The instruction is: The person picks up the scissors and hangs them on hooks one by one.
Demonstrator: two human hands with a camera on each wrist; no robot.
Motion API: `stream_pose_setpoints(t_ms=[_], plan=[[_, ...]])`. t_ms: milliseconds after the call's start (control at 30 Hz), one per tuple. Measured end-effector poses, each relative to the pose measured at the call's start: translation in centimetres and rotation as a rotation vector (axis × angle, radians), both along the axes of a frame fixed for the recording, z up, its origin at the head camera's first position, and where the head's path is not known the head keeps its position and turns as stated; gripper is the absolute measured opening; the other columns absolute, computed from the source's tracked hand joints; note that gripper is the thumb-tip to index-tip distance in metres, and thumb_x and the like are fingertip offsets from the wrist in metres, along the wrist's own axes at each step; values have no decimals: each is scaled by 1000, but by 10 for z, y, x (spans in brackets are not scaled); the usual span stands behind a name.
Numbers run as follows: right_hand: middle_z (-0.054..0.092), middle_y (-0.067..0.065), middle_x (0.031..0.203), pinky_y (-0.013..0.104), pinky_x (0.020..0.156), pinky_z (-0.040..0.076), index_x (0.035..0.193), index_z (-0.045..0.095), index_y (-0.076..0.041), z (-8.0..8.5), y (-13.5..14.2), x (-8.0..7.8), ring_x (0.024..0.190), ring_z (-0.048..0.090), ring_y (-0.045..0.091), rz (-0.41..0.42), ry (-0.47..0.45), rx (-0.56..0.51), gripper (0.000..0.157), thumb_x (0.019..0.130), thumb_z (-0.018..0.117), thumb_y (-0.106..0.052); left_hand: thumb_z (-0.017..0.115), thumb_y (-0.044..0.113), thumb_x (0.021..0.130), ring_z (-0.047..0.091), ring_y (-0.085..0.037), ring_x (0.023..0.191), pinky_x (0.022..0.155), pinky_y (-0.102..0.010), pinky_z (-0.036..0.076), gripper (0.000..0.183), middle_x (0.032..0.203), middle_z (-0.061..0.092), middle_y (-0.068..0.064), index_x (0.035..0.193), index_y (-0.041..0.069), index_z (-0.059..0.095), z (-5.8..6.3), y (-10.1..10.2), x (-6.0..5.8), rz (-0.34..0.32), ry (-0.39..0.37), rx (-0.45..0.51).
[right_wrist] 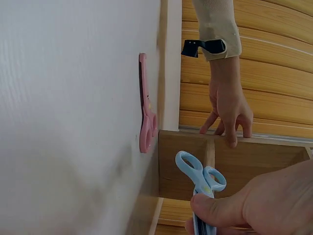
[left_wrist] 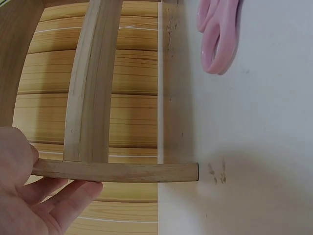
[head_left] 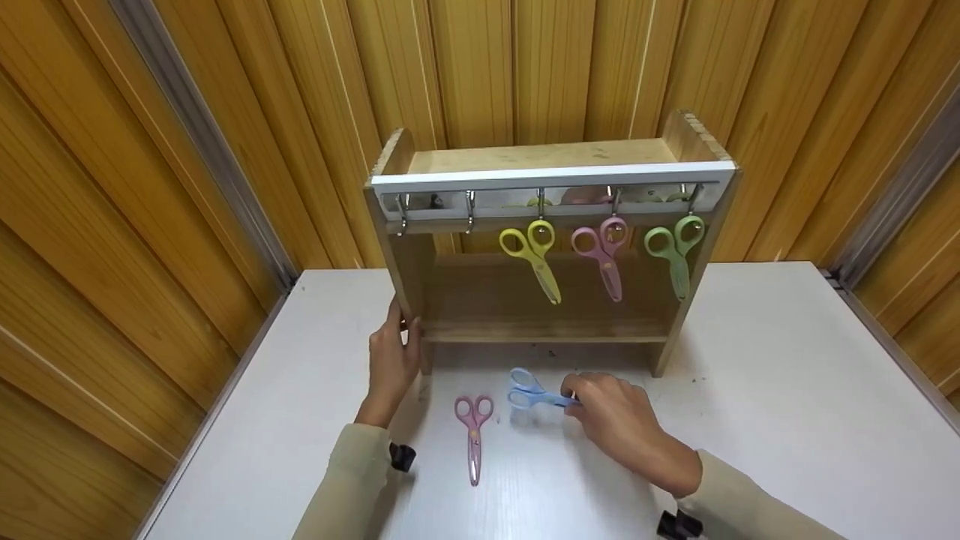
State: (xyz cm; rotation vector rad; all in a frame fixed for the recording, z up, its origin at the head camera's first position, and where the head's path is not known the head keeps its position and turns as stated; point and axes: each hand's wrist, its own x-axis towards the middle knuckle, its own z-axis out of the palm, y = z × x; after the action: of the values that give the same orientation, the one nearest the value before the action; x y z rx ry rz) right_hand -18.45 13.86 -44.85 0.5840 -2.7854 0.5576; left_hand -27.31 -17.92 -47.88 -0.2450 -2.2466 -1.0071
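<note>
My right hand (head_left: 619, 416) pinches a pair of blue scissors (head_left: 529, 390) by the blades, just above the table, with the handle loops pointing left. In the right wrist view the thumb lies across the blue scissors (right_wrist: 199, 178) near the pivot. My left hand (head_left: 394, 356) grips the left side panel of a wooden rack (head_left: 547, 337), thumb on one face and fingers on the other, as the left wrist view shows. Pink scissors (head_left: 474, 435) lie on the table between the hands, loops toward the rack.
Along the rack's front runs a white rail (head_left: 555, 178) with several hooks. Yellow scissors (head_left: 536, 255), another pink pair (head_left: 604, 255) and green scissors (head_left: 677, 255) hang there. Two left hooks (head_left: 470, 214) hold nothing. Wood-patterned walls (head_left: 547, 75) stand behind the white table (head_left: 772, 390).
</note>
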Motion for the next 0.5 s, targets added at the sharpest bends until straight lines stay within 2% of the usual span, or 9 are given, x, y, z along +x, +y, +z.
stream_pose_setpoints(t_ms=[267, 500], plan=[[68, -6, 76, 31, 57, 51, 86, 73, -16, 20, -2, -1, 68, 56, 11, 18, 87, -48, 20, 78, 89, -7, 60, 7, 104, 72, -36, 103, 77, -47, 63, 51, 129, 68, -22, 152, 3, 44, 1, 0, 0, 0, -18, 4], [70, -8, 80, 29, 57, 51, 88, 74, -17, 34, -4, 0, 73, 56, 12, 31, 189, -69, 20, 78, 90, -12, 59, 6, 104, 72, -36, 103, 77, -45, 63, 51, 128, 68, -22, 153, 3, 43, -1, 0, 0, -17, -4, 10]])
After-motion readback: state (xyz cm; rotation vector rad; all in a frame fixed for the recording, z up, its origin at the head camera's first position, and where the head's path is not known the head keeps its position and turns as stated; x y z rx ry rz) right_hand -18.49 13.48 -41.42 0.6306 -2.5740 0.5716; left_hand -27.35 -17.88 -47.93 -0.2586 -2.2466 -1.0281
